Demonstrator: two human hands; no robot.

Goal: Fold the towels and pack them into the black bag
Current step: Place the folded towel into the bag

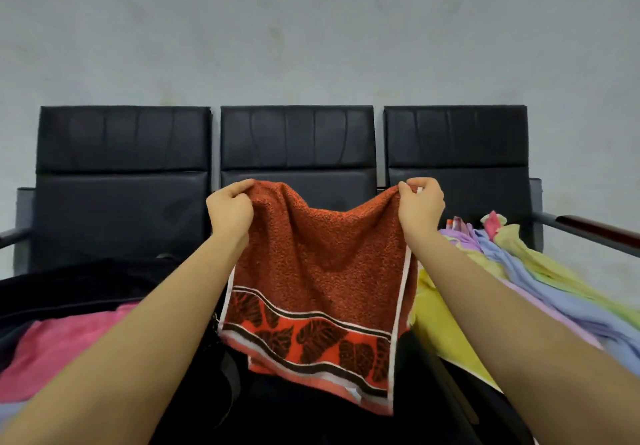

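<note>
Both hands are raised: the left hand [230, 210] and right hand [420, 207] each pinch a top corner of a rust-red terry towel [322, 264] with a white-edged, dark leaf-patterned border, which is hung between them above the black bag [86, 282].

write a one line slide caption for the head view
Left hand and right hand hold up an orange patterned towel by its top corners.

I am seeing the pink towel [65, 340] filling the black bag [69, 282], pastel towels [519, 271] crowding the bench's right end.
</note>
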